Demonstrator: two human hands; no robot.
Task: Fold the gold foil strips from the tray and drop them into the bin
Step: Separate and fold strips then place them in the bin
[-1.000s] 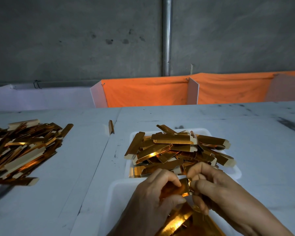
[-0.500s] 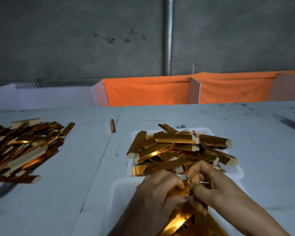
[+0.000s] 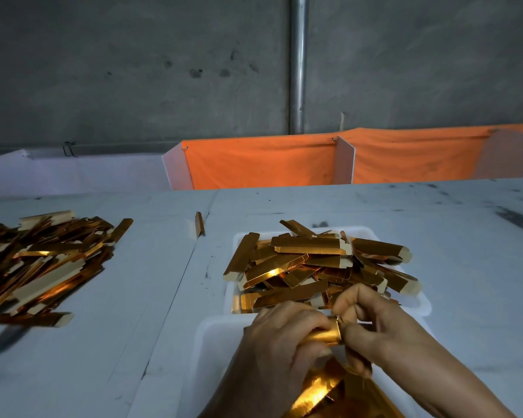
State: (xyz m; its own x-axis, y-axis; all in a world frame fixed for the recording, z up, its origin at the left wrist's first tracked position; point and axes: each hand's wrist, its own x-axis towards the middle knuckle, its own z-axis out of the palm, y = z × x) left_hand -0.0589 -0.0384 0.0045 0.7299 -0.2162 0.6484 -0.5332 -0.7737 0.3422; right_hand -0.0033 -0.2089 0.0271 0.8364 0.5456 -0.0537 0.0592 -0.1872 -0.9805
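Both hands, left hand point(image 3: 280, 342) and right hand point(image 3: 372, 324), pinch one strip point(image 3: 325, 336) over the bin point(image 3: 212, 342) at the desk's near edge, so it drops in once folded.

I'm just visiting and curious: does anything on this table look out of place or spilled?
Yes, mildly. One lone gold strip stands on edge on the bare table, apart from both heaps. Several strips in the piled tray stick out over its rim. A loose heap sprawls on the table at left, outside any container.

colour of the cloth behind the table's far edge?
Orange cloth, plain with no pattern, draped between white dividers. Seen in the head view.
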